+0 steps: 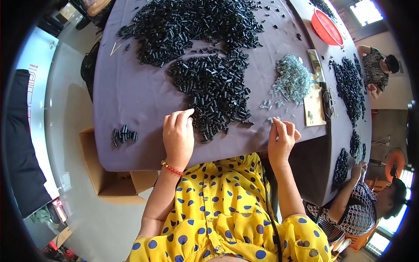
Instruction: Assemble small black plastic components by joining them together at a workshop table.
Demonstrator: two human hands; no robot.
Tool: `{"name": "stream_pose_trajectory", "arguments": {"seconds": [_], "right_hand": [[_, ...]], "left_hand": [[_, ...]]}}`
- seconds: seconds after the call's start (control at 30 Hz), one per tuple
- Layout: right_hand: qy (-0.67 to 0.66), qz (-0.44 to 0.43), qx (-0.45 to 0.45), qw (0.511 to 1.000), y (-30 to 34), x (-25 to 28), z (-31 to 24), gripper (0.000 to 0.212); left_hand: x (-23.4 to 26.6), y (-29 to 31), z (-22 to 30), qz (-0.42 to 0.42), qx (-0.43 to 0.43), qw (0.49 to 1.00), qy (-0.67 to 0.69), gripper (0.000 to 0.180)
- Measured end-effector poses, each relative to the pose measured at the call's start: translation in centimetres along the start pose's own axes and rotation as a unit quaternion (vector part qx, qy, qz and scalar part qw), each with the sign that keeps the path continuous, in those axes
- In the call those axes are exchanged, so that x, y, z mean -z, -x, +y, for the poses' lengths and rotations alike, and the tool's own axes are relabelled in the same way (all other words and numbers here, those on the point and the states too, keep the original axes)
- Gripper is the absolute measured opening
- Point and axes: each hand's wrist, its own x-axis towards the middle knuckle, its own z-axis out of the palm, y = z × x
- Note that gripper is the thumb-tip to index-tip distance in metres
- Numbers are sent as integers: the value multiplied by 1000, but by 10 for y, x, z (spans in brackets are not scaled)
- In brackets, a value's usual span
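Observation:
A large heap of short black plastic tubes [214, 87] spreads over the cloth-covered table. My left hand [178, 135], with a red bead bracelet at the wrist, has its fingers bent together at the heap's near left edge; whatever is between the fingertips is too small to make out. To the right lies a pile of small clear plastic pieces [293, 78]. Below that pile, my right hand [283, 140] is closed in a pinch, with a small clear piece [270, 119] at its fingertips. A little group of black tubes [125, 135] lies apart on the left.
Beside the clear pile are a yellowish card [314, 107] and a pair of glasses [327, 105]. A red basket [327, 27] stands far right, near more black heaps [349, 87]. Two people work along the right side. An open cardboard box [111, 185] sits below the left table edge.

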Motion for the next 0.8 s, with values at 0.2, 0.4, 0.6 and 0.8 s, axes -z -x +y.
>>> {"name": "stream_pose_trajectory", "arguments": {"seconds": [0.2, 0.4, 0.6, 0.8], "right_hand": [[29, -9, 4, 1000, 10, -2, 1, 27], [27, -36, 20, 999, 4, -4, -7, 32], [-133, -1, -109, 985, 4, -9, 2, 21], [17, -4, 1, 1000, -5, -6, -2, 19]], "left_hand": [[-1, 1, -2, -4, 3, 1000, 2, 21], [-1, 2, -4, -13, -3, 1000, -6, 22], [-2, 4, -6, -5, -2, 1000, 1, 23], [-1, 5, -7, -1, 7, 1000, 10, 23]]}}
